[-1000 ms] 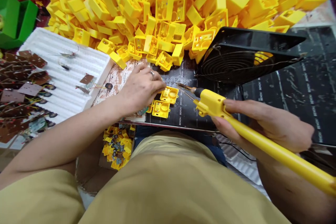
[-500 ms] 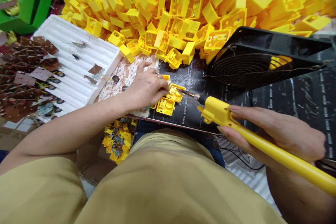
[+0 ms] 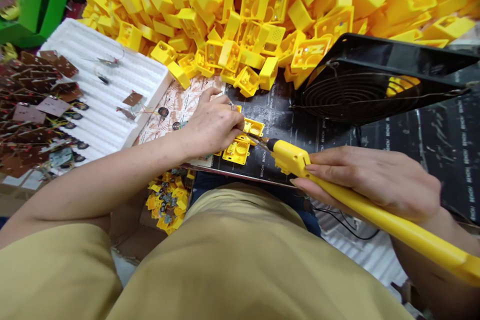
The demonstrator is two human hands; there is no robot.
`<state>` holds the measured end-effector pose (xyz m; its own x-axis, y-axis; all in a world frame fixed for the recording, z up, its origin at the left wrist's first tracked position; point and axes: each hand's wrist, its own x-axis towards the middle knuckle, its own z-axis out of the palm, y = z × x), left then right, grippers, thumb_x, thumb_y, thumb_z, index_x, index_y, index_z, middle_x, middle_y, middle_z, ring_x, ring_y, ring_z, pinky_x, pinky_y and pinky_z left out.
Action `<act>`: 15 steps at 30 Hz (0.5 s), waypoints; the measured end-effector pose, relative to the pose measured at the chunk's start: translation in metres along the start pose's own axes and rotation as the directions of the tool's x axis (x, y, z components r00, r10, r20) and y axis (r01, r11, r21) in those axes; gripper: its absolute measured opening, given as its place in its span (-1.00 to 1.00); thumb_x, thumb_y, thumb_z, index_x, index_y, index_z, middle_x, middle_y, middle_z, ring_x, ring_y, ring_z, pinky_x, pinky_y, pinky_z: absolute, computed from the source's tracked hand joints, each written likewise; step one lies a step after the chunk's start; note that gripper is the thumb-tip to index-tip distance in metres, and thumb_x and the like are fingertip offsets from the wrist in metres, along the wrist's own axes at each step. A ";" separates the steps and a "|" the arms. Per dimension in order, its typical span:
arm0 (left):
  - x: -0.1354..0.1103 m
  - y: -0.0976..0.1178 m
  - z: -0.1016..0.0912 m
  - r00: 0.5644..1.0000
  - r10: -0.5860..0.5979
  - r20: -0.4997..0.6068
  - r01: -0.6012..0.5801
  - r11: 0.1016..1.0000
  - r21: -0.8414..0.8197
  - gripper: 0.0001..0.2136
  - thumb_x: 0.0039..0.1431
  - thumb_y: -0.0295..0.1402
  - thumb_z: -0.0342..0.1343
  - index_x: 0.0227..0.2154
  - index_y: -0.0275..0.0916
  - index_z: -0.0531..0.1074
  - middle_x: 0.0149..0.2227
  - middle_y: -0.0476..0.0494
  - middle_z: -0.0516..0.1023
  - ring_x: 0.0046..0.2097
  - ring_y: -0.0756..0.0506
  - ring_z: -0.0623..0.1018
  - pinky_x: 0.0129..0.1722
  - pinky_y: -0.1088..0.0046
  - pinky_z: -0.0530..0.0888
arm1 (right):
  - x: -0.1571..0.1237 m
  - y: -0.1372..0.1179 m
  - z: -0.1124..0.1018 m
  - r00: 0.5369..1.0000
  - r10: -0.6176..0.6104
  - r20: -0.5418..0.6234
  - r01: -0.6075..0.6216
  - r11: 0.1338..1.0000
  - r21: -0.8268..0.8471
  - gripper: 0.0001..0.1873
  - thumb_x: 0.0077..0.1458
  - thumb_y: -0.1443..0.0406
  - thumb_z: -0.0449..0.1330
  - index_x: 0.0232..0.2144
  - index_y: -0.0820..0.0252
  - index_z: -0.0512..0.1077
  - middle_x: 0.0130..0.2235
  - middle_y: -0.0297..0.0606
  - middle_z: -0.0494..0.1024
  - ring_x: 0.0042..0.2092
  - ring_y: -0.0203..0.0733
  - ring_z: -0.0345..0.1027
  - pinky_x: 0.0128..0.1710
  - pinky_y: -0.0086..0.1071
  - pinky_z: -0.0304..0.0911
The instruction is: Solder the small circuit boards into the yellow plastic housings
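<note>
My right hand (image 3: pixel 375 180) is wrapped round a long yellow soldering iron (image 3: pixel 337 195), its metal tip pointing left and touching a small yellow plastic housing (image 3: pixel 253 127) on the black work board (image 3: pixel 277 115). My left hand (image 3: pixel 212 122), a ring on one finger, is closed in a pinch on that housing and holds it down. A second open yellow housing (image 3: pixel 236 151) lies just in front of it, beside my left hand.
A big heap of yellow housings (image 3: pixel 262 5) fills the back. A black fan (image 3: pixel 360 85) stands at right. A white ridged tray (image 3: pixel 101 95) and brown circuit boards (image 3: pixel 33 115) lie left, green bins (image 3: pixel 30 5) far left. A box of yellow parts (image 3: pixel 168 205) sits below.
The soldering iron has moved left and its tip has reached the housing under my left fingers. My left hand stays in place on the housing.
</note>
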<state>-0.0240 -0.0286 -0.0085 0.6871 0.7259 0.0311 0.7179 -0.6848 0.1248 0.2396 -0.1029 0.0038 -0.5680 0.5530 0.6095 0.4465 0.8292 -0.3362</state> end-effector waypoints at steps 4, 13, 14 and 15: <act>0.001 0.001 -0.001 1.000 -0.007 0.016 0.006 1.000 0.023 -0.80 0.19 -0.39 0.07 -0.46 -0.16 0.58 -0.49 -0.07 0.51 -0.18 -0.17 0.47 0.12 0.00 0.26 | 0.007 0.004 -0.004 0.997 -0.066 0.045 0.065 0.998 0.019 -0.85 0.13 0.37 0.35 -0.29 0.14 0.43 -0.40 -0.35 0.60 -0.40 -0.32 0.51 -0.32 -0.49 0.50; 0.003 -0.001 0.000 1.000 0.004 0.013 -0.004 1.000 0.015 -0.80 0.18 -0.36 0.07 -0.48 -0.13 0.56 -0.52 -0.05 0.50 -0.18 -0.17 0.48 0.16 -0.01 0.24 | -0.006 0.003 -0.023 0.994 0.098 0.038 -0.097 0.995 -0.028 -0.83 0.10 0.31 0.37 -0.32 0.10 0.42 -0.41 -0.36 0.57 -0.37 -0.36 0.49 -0.31 -0.50 0.48; 0.003 -0.001 -0.001 1.000 0.004 0.016 -0.004 1.000 0.011 -0.80 0.18 -0.36 0.06 -0.48 -0.13 0.56 -0.52 -0.05 0.50 -0.18 -0.17 0.48 0.16 0.00 0.25 | -0.009 0.003 -0.022 0.996 0.085 0.027 -0.084 0.996 -0.017 -0.84 0.13 0.29 0.35 -0.32 0.10 0.41 -0.41 -0.36 0.57 -0.39 -0.37 0.49 -0.32 -0.51 0.47; 0.003 -0.001 -0.002 1.000 -0.001 0.021 0.001 1.000 0.008 -0.80 0.18 -0.37 0.06 -0.49 -0.14 0.56 -0.52 -0.06 0.50 -0.18 -0.18 0.48 0.16 0.00 0.25 | -0.010 0.003 -0.021 0.997 0.074 0.021 -0.074 0.997 -0.004 -0.86 0.17 0.27 0.33 -0.32 0.10 0.41 -0.42 -0.35 0.57 -0.39 -0.37 0.49 -0.32 -0.51 0.46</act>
<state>-0.0222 -0.0257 -0.0069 0.6885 0.7251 0.0104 0.7193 -0.6847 0.1173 0.2612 -0.1078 0.0115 -0.5477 0.6141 0.5682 0.4895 0.7860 -0.3775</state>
